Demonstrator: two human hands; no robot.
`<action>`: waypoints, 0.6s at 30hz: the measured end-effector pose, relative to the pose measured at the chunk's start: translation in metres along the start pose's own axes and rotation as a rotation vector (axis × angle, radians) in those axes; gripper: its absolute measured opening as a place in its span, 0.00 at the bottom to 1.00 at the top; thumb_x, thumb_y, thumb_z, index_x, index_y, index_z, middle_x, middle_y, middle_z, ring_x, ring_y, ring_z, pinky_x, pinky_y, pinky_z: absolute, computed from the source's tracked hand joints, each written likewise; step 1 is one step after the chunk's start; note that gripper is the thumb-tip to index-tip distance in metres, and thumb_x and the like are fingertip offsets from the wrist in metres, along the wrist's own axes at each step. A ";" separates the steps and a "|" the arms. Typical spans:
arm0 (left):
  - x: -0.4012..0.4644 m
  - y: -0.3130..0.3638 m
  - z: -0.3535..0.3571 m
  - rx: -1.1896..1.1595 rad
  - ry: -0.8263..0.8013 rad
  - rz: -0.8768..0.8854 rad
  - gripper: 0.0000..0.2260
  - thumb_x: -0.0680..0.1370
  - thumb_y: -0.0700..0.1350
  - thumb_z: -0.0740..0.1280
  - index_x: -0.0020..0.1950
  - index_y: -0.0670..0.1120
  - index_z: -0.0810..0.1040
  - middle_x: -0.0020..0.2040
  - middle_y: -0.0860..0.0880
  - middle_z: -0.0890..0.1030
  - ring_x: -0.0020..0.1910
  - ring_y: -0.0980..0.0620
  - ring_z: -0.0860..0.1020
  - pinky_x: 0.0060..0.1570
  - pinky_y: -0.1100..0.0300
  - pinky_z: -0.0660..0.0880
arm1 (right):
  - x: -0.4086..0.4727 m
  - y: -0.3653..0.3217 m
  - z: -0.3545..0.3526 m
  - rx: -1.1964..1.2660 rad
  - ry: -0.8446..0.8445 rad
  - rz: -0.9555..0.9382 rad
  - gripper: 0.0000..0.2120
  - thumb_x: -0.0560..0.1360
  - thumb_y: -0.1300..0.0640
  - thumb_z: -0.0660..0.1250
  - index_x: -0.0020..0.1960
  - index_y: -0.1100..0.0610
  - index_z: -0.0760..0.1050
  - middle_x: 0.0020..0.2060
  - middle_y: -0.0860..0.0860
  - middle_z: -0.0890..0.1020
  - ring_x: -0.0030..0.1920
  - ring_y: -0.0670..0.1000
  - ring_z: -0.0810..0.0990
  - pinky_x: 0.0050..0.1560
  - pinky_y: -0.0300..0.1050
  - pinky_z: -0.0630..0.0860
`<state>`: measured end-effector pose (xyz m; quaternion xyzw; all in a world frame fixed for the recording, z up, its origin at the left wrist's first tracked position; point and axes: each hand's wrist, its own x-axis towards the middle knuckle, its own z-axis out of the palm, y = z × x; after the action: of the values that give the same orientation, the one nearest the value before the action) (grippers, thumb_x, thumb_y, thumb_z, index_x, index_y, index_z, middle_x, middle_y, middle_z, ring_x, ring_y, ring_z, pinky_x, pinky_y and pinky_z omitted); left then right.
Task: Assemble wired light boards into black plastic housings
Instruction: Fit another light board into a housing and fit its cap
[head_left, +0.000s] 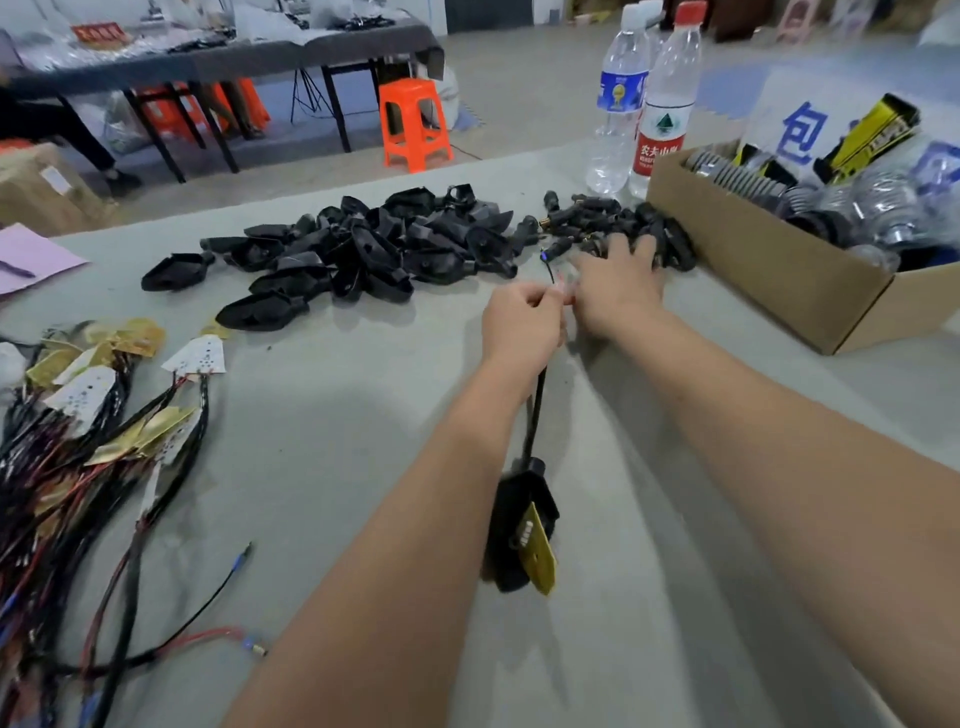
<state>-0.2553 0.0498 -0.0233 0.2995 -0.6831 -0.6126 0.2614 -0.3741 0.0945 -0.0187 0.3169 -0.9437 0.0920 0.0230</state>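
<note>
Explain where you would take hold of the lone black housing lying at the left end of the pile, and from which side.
Grip the housing across its broad, rounded body, coming from above and the left. Its narrow stem points right toward the pile, so the wide end lies open on the table, clear of neighbours. Both hands are busy elsewhere.

Two water bottles (644, 98) beside a cardboard box (769, 260).

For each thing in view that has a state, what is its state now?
Left hand: pinches the black cable.
Right hand: fingers spread, reaching onto small black connectors.
Housing: on table, gold board sticking out.
Water bottles: upright, capped.
Cardboard box: open, filled.
</note>
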 end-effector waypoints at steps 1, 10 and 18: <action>0.000 -0.002 0.002 0.020 0.028 0.016 0.12 0.83 0.43 0.65 0.43 0.41 0.82 0.27 0.51 0.74 0.23 0.55 0.69 0.29 0.61 0.65 | 0.005 -0.001 0.002 -0.053 -0.035 -0.002 0.20 0.78 0.55 0.64 0.70 0.48 0.73 0.71 0.58 0.66 0.73 0.65 0.58 0.71 0.62 0.62; -0.024 -0.002 -0.032 -0.325 -0.116 -0.119 0.10 0.84 0.38 0.62 0.43 0.41 0.76 0.30 0.50 0.69 0.20 0.57 0.59 0.22 0.65 0.55 | -0.007 -0.001 -0.002 0.106 0.182 0.058 0.07 0.76 0.56 0.72 0.50 0.60 0.82 0.49 0.59 0.83 0.57 0.62 0.79 0.50 0.50 0.76; -0.073 -0.010 -0.102 -0.212 -0.073 -0.100 0.11 0.85 0.42 0.63 0.42 0.44 0.73 0.28 0.54 0.60 0.23 0.57 0.56 0.24 0.64 0.51 | -0.093 -0.048 0.002 1.473 0.018 0.262 0.04 0.83 0.61 0.64 0.54 0.59 0.77 0.35 0.50 0.82 0.32 0.47 0.77 0.32 0.41 0.74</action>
<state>-0.1304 0.0328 -0.0211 0.2813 -0.6077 -0.7043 0.2358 -0.2709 0.1115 -0.0225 0.1343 -0.6675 0.7049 -0.1987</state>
